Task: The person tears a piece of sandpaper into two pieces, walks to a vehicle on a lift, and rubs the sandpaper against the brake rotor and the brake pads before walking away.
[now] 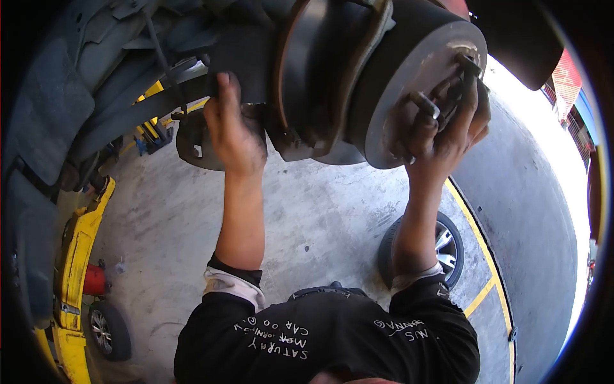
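Observation:
Overhead hangs a grey brake drum (390, 96), its round face turned to the right and wheel studs (425, 104) sticking out of it. My right hand (448, 125) is at that face, with bent fingers wrapped around the studs. Left of the drum is a curved backing plate (358, 70) with a rusty edge. My left hand (238, 128) reaches up to a dark underbody part (246, 61) behind the drum and grips it. Some of its fingers are hidden behind that part.
Dark suspension arms (121, 121) fill the upper left. A yellow lift post (80, 262) stands at left, near a red container (94, 280) and a wheel (107, 329). Another wheel (451, 249) lies on the concrete floor (320, 224) below my right arm. Yellow lines (476, 224) mark the floor.

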`<state>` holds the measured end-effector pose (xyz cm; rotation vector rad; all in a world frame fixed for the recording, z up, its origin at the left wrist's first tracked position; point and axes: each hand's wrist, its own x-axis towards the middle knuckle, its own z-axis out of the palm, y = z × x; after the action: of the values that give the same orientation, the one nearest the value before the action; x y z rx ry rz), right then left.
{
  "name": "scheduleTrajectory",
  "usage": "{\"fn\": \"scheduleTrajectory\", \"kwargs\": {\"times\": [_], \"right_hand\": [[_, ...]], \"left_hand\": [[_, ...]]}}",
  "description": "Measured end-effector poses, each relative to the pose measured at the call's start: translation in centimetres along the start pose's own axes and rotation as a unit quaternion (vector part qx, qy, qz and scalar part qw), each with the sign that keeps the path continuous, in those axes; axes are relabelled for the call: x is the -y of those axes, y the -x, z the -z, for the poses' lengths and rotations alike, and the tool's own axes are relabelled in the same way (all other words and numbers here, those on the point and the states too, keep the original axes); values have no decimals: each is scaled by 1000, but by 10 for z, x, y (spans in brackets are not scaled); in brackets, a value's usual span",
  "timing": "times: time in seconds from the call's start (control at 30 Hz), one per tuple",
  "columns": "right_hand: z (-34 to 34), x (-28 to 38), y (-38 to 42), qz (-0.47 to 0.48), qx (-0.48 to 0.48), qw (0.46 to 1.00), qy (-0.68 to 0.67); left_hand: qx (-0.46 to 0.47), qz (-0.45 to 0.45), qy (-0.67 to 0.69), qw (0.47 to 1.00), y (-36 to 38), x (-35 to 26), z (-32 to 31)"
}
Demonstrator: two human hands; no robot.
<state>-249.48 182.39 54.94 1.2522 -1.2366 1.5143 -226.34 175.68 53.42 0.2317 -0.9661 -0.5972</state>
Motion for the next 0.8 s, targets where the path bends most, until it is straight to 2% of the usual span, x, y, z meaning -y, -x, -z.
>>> {"fn": "scheduleTrajectory", "kwargs": {"times": [0.03,0.07,0.1,0.17,0.2,0.27,0.3,0.33,0.37,0.4,0.47,0.53,0.57,0.6,0.67,0.7,0.8], "right_hand": [[1,-3,1,0,9,1000,-10],[3,-9,1,-4,8,1000,1],[6,-19,0,58,15,998,-27],[10,-37,-8,163,30,981,-101],[16,-45,-14,168,28,980,-99],[25,-58,-29,280,49,959,0],[34,-60,-34,302,70,949,47],[31,-59,-41,335,16,942,-35],[32,-62,-50,407,1,912,-52],[31,-60,-58,476,-17,876,-75],[34,-38,-75,497,46,865,-57],[22,-34,-95,533,100,836,-76],[15,-32,-99,530,115,833,-113],[9,-33,-97,529,116,832,-119],[1,-40,-93,520,119,831,-158],[-1,-46,-91,522,116,832,-148],[-6,-36,-80,540,96,822,-155]], "left_hand": [[7,6,2,1000,0,-5,-4],[-16,66,54,996,-2,-14,-11],[-40,126,107,985,-2,-19,-15],[-24,120,114,986,0,-19,-14],[-16,106,114,988,-1,-17,-13],[-32,106,105,988,-4,-11,-11],[-28,105,99,989,-4,-10,-13],[-27,104,89,990,-3,-8,-10],[17,-64,-102,993,0,9,-1],[7,-106,-173,979,4,22,10],[9,-130,-174,976,6,20,6],[19,-90,-120,988,3,14,4],[21,-50,-44,998,2,9,1],[19,-50,-49,997,1,1,-2],[67,44,77,994,2,-15,-9],[111,43,98,988,0,-19,-9],[149,39,112,982,0,-18,-5]]}}
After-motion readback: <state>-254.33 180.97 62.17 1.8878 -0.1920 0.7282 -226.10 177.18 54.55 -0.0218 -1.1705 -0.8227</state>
